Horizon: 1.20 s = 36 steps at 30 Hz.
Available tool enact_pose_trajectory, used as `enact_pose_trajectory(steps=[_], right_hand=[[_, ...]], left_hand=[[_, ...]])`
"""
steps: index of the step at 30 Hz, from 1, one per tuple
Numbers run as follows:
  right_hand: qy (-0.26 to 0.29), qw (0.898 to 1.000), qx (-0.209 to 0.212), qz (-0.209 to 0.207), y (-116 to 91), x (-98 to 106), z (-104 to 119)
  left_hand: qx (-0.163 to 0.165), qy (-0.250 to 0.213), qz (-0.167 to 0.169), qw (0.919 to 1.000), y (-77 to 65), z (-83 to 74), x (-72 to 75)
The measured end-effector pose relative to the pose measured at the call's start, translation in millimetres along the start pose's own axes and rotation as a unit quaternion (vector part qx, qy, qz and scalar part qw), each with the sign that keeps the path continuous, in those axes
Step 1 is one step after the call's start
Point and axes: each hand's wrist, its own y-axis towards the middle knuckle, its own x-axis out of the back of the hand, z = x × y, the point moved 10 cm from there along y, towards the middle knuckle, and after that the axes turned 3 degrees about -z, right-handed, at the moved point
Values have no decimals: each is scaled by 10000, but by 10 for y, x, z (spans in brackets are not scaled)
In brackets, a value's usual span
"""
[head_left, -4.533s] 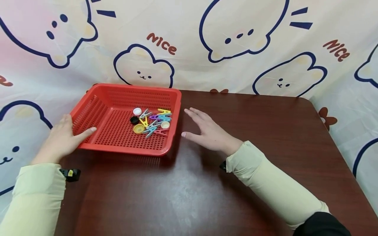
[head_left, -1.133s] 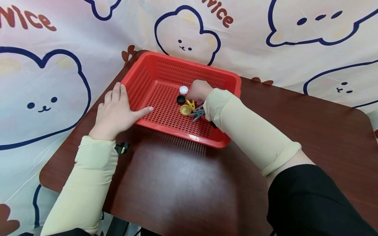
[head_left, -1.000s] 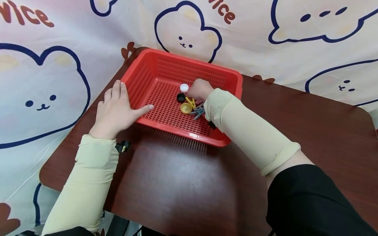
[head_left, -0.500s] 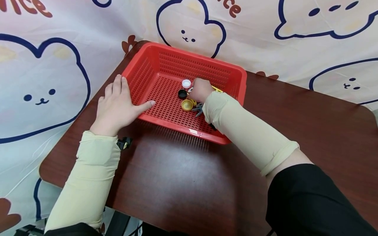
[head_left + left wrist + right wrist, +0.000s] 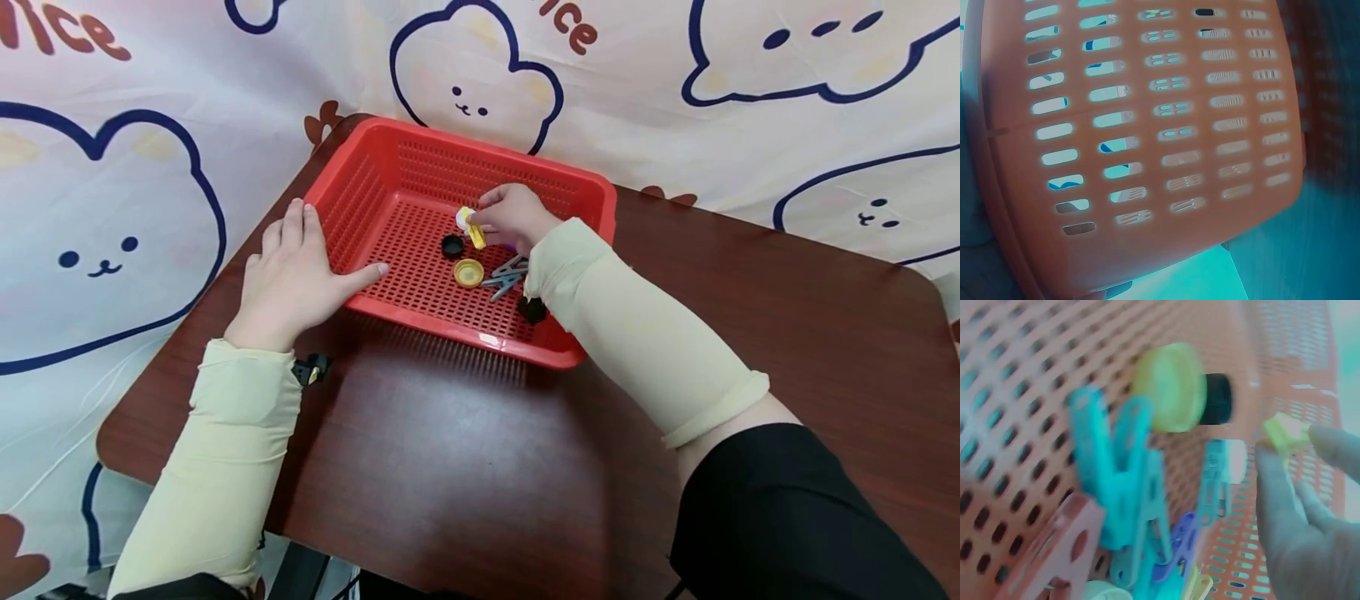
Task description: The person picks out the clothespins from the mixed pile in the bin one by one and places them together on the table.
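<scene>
At the basket's left edge (image 5: 334, 163) our left hand (image 5: 292, 275) lies straight-fingered; our right hand (image 5: 517, 218) pinches a yellow clip (image 5: 476, 234), probably mid-pick, needing steadiness.

- White cap (image 5: 461, 219), head view, half hidden behind the yellow clip (image 5: 476, 234)!
- Pink clip (image 5: 1054, 547) runs off the bottom edge, right wrist view!
- Right hand (image 5: 1310, 550) blurs there, cut off by the frame's edge!

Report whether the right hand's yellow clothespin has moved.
Yes: the clothespin, earlier beside the gold cap, now appears above it in the head view, pinched by the right hand.
</scene>
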Motion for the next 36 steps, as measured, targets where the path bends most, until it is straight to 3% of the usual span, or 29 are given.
enact_pose_trajectory(steps=[3, 10, 22, 30, 36], right_hand=[[1248, 9917, -185, 267, -39, 41, 44], [2336, 9713, -173, 415, -210, 230, 162], [3022, 9513, 319, 514, -721, 640, 201], [3379, 9392, 454, 397, -928, 927, -14], [3685, 9282, 495, 146, -989, 1297, -209]], left_hand=[[-8, -18, 7, 10000, 1, -5, 5], [-40, -37, 26, 10000, -10, -28, -6], [-146, 21, -18, 9999, -29, -25, -6], [-186, 95, 51, 9998, -10, 105, -37], [-160, 88, 88, 9998, -7, 149, -14]])
